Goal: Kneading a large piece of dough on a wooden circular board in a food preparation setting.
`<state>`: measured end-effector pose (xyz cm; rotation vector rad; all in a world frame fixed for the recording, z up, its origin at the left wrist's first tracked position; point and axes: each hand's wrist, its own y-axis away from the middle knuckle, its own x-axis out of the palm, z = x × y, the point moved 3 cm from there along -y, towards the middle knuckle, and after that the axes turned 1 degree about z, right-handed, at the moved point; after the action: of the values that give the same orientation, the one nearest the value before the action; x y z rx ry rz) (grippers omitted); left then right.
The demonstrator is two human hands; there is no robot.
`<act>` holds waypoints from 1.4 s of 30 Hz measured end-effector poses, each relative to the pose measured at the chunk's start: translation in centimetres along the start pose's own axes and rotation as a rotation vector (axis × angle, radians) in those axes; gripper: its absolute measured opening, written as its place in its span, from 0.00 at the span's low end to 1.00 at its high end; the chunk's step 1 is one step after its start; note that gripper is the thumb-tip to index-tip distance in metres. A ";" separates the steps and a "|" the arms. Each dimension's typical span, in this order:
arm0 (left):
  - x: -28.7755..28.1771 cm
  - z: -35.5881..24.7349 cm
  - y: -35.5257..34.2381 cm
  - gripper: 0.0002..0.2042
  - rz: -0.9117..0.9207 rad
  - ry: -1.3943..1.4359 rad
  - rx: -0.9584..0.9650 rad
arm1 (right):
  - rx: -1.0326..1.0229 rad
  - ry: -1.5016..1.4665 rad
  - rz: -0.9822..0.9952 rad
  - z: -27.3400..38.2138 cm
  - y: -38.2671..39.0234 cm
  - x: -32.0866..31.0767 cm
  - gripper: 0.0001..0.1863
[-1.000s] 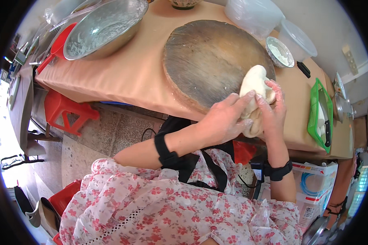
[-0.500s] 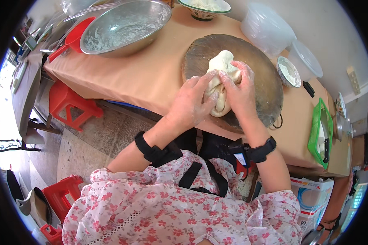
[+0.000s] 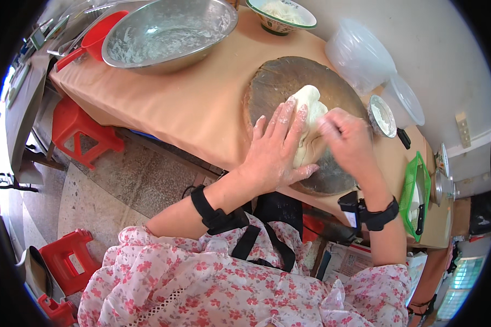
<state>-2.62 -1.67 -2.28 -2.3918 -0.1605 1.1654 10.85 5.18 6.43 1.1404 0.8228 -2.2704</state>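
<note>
At the far left a red stool (image 3: 82, 131) stands on the floor, clear of the table (image 3: 196, 103). On the table's left end sits a red scoop (image 3: 96, 41), just beside a steel bowl (image 3: 174, 64) streaked inside with white; both are set well away from the board (image 3: 338, 90), presumably to leave the front free for the hands. The left hand (image 3: 275, 147) lies over the left side of the dough (image 3: 312, 111), fingers open and spread, thumb out along its near end, likely to steady the soft lump. A patterned bowl (image 3: 273, 25) of white shreds (image 3: 282, 12) stands at the back, out of the arms' way. The dough lies on the round board, its far end bare, where the wood gives a firm base. On its right side the right hand (image 3: 350, 139) has its fingers curled in toward the palm; they are blurred, and I cannot tell whether they pinch any dough. Clear tubs (image 3: 360, 54) rest by the wall, and a small bowl (image 3: 373, 121) of white powder (image 3: 385, 115) is just beyond the board's right edge, probably for easy reach. Farther right, a green basket (image 3: 407, 188) contains a black-handled knife (image 3: 420, 219).
</note>
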 end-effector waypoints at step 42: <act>0.5 -2.1 -0.3 0.30 -0.121 0.079 0.320 | 0.482 -0.107 0.036 -8.0 0.7 -3.8 0.14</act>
<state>-0.65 -2.02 -1.41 -2.1113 -0.0835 0.9602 17.77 10.69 5.51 1.2016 0.2100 -2.5479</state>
